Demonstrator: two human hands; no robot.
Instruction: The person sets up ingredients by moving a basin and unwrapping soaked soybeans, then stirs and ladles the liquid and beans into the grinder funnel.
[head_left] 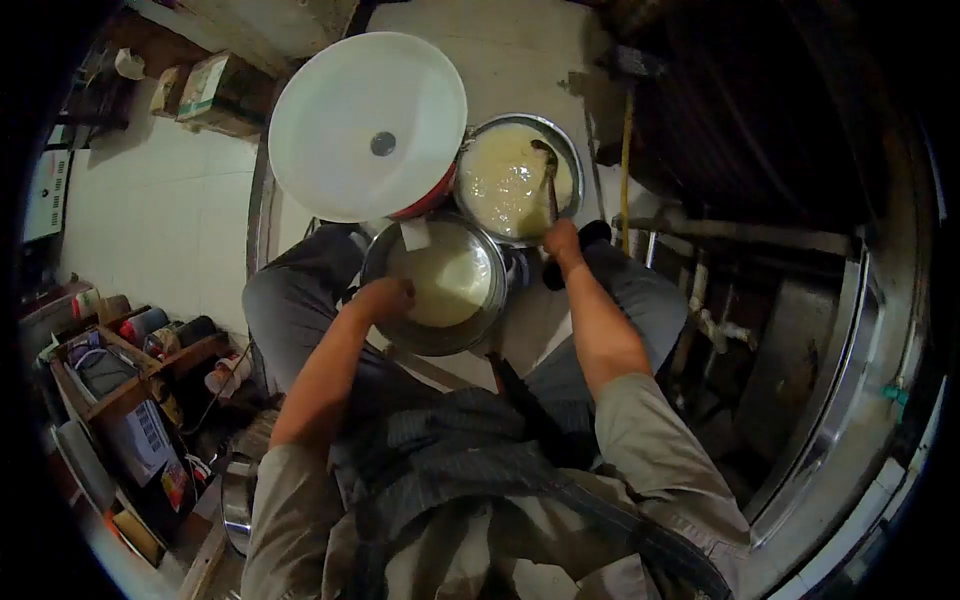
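Between and just beyond the person's knees: metal bowls, two, the near bowl (488, 318) and the far bowl (574, 160), set close together, each holding a pale yellowish mass. White basin (330, 120), one, large and round, tilted beyond the left knee, with a single dark round spot off its centre. Utensil (552, 190), one, long-handled and dark, in the far bowl. White flat piece (415, 235), one, at the far rim of the near bowl. Cardboard boxes (215, 90), at least two, upper left. Wooden crate (120, 390), one, divided, with assorted containers, left. Steel pot (238, 505), one, beside the left sleeve.

Hidden or unclear: the red thing (430, 200) under the basin shows only as a strip; the working end of the utensil is hard to make out in the mass; the steel pot is partly covered; the dark recess at right is too dim to itemise; the black surround cuts off the outer edges of the view. Whether the spot in the basin is a hole or an object cannot be told.

Hands, two. Right hand (563, 242): closed around the utensil's handle at the near edge of the far bowl, forearm reaching forward and slightly inward. Left hand (385, 298): fingers curled inward over the left side of the near bowl, forearm angled forward and to the right; whether it grips anything cannot be told.
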